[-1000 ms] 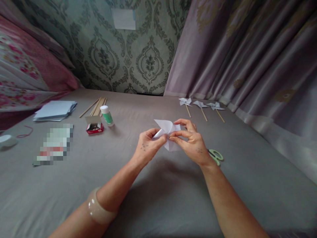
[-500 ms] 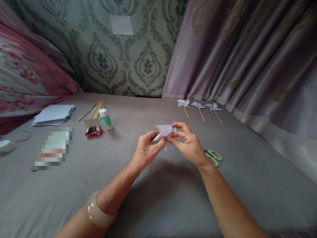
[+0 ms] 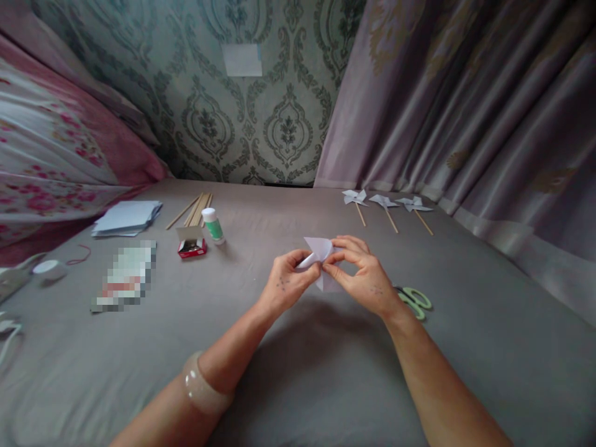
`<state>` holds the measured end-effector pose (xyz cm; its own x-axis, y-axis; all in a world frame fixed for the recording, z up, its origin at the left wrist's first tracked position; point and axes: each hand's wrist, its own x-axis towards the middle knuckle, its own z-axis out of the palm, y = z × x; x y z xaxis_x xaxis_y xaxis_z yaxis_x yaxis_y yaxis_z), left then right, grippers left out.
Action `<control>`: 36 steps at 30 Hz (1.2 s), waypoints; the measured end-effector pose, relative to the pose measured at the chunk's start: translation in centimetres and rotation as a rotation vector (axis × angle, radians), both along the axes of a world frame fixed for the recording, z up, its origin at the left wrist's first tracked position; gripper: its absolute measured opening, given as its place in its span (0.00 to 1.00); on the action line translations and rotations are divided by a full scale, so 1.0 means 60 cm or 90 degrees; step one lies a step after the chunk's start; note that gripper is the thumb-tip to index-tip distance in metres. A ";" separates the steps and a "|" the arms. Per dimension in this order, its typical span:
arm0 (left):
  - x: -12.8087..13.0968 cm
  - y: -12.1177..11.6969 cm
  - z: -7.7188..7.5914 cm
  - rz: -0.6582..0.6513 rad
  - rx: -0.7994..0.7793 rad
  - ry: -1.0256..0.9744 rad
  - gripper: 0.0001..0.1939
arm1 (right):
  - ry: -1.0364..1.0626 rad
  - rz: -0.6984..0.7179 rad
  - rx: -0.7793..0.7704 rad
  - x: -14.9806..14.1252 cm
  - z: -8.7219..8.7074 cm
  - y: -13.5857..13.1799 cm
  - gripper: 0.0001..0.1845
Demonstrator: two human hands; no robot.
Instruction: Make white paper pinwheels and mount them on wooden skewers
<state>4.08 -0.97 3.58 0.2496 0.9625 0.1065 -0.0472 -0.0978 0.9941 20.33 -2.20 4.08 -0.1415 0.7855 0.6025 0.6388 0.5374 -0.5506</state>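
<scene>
A white paper pinwheel (image 3: 321, 248), with its corners curled in, is held above the cloth-covered surface between both hands. My left hand (image 3: 289, 278) is closed on its left side, thumb pressed near the middle. On the right side, my right hand (image 3: 361, 272) pinches the paper close to the centre with thumb and index finger. Whether a small pin sits under those fingertips I cannot tell. Green-handled scissors (image 3: 416, 301) lie beside my right wrist, partly hidden by it.
Three finished pinwheels on sticks (image 3: 385, 203) lie at the back right. At the left are a paper stack (image 3: 128, 217), wooden sticks (image 3: 198, 210), a glue stick (image 3: 213, 226), a small red box (image 3: 192, 248), a blurred packet (image 3: 125, 279) and a white roll (image 3: 49, 270).
The view has swung slightly left, so everything sits further right in the picture. Both hands keep hold of the paper pinwheel, with only slight finger shifts.
</scene>
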 end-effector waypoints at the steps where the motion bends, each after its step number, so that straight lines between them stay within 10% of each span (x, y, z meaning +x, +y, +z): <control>1: 0.000 0.000 0.000 0.000 -0.007 -0.002 0.15 | 0.001 0.000 0.000 0.000 -0.002 0.001 0.05; 26: -0.011 0.009 -0.020 -0.058 -0.008 -0.046 0.20 | 0.017 0.002 -0.020 -0.003 -0.010 0.001 0.07; 36: -0.014 0.011 -0.024 -0.068 -0.017 -0.027 0.20 | 0.114 -0.014 -0.123 -0.005 -0.021 0.003 0.24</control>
